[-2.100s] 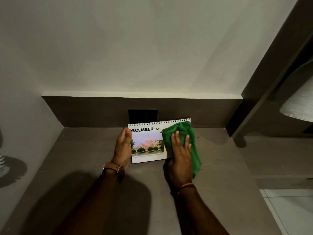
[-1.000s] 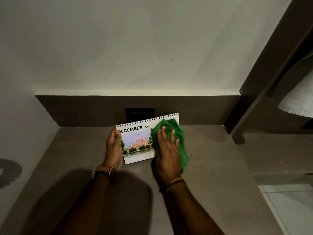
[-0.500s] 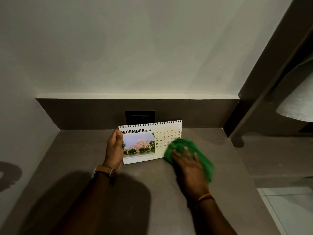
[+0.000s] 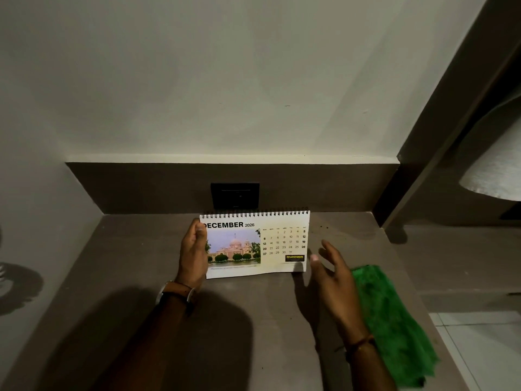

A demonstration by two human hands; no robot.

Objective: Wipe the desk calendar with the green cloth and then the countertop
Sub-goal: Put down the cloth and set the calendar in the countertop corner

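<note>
A spiral-bound desk calendar [image 4: 270, 244] showing December 2026 stands upright on the grey countertop [image 4: 141, 263], near the back wall. My left hand [image 4: 193, 251] grips its left edge, thumb on the front. My right hand [image 4: 334, 275] hovers just right of the calendar with fingers spread and nothing in it. The green cloth [image 4: 392, 323] lies spread flat on the countertop to the right of that hand, running toward the right front edge. My right forearm hides part of its left side.
A black socket plate [image 4: 235, 195] sits on the dark backsplash behind the calendar. The countertop ends at a dark vertical panel [image 4: 392, 193] on the right. Beyond it are a white lampshade [image 4: 496, 170] and a tiled floor [image 4: 485, 351].
My right hand swept the cloth off the calendar face, down and right across the countertop, then let it go. The cloth now lies loose. The left hand kept hold of the calendar.
</note>
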